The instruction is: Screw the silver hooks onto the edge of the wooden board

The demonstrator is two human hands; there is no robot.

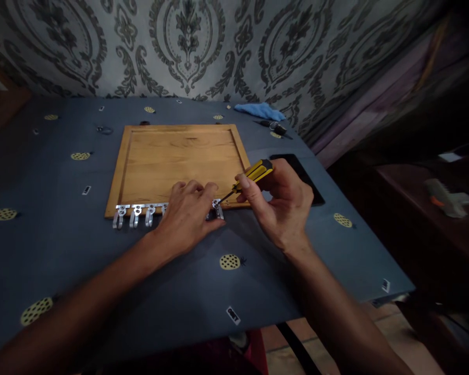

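Note:
My right hand [283, 203] is closed round the yellow and black handle of a screwdriver [258, 172]. Its thin shaft slants down to the left, and the tip meets the right end of a metal hook rail [137, 210]. This rail, with several silver hooks hanging off it, lies along the near edge of a framed wooden board [183, 161]. Over the rail's middle, my left hand [189, 213] grips it against the board, fingers bent on the wood and thumb at the front edge. Part of the rail is hidden beneath that hand.
A blue tablecloth [101, 291] with pineapple prints covers the table. Right of the board lies a dark flat tablet-like object [316, 194]. Farther back are a black tool [276, 127] and a blue cloth [260, 111]. Patterned fabric [187, 47] hangs behind the table.

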